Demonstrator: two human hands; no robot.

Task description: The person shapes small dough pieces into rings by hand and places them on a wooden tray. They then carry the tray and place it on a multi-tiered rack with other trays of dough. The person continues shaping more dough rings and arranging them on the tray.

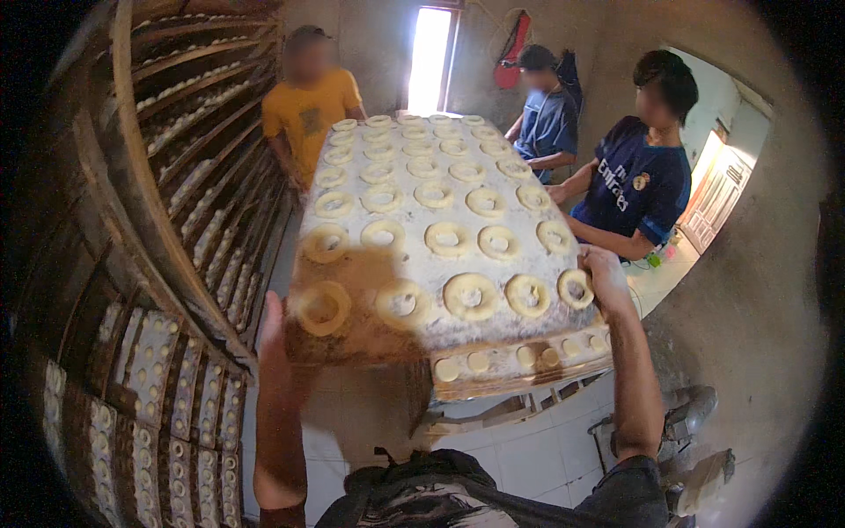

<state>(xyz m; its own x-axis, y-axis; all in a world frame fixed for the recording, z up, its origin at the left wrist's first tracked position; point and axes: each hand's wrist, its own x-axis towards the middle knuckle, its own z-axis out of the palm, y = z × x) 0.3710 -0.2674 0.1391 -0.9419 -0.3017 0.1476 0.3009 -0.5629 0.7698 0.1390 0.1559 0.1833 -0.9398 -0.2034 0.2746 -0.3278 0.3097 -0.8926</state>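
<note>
A long floured board (414, 264) carrying rows of pale dough rings (469, 296) stretches away in front of me. My left hand (275, 334) is at its near left corner, thumb up along the edge and fingers hidden by the board. My right hand (606, 271) grips the right edge beside the nearest right ring. Both hands appear closed on this board. Just below its near end, a second board (493, 380) shows small round dough pieces (478, 362) along its edge. A shadow falls over the board's near left part.
Wooden racks (123, 132) filled with trays of dough line the left side. A person in a yellow shirt (312, 114) stands at the far left; two people in blue shirts (547, 123) are along the right. A dark object (691, 409) stands on the floor at right.
</note>
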